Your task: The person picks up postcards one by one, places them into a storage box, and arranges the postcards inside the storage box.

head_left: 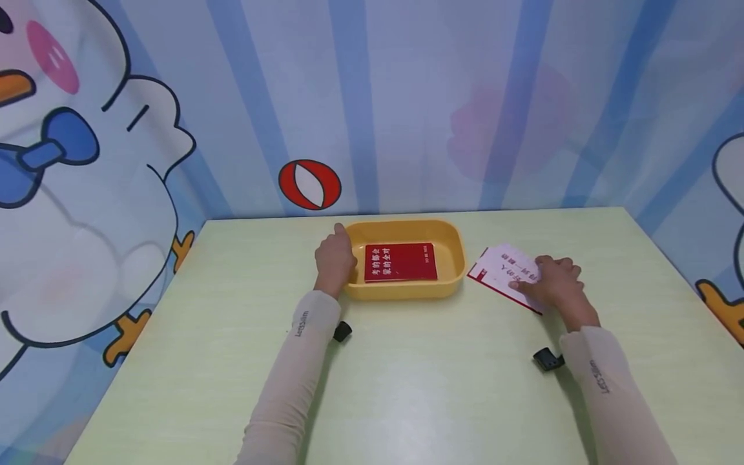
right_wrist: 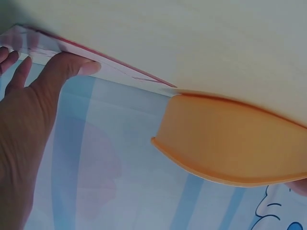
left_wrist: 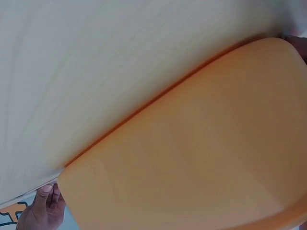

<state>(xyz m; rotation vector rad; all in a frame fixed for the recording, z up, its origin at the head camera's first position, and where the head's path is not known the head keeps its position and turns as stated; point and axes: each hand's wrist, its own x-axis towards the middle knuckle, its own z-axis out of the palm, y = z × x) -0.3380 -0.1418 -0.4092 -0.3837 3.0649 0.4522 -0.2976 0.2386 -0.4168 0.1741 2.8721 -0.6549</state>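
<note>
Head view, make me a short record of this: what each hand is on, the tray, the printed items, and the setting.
Left hand: holds the left end of the yellow tray
Right hand: rests on the white card, thumb on its face
Tray: on the table, near its far edge
In tray: red booklet with white lettering
Outside tray: white card with red edge, just to the tray's right
Backdrop: blue stripes, cartoon figures
</note>
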